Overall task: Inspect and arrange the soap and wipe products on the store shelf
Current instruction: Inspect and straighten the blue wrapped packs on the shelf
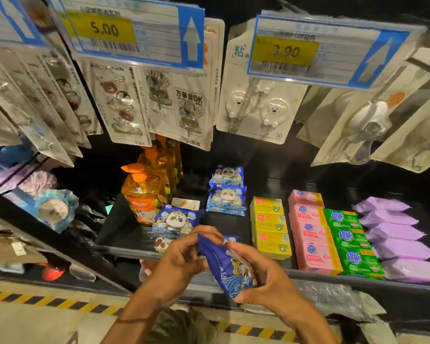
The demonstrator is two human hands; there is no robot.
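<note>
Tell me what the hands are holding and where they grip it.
Both hold one blue panda-print wipe pack: left hand pinches its upper edge, right hand curls round its lower end.

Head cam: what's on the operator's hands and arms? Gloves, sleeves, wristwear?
No gloves on the left hand or the right hand. No sleeves are in view, and both forearms are bare down to the frame edge. A thin dark cord circles the left forearm. No watch or band shows on the right wrist. Rings: too blurred to tell.
</note>
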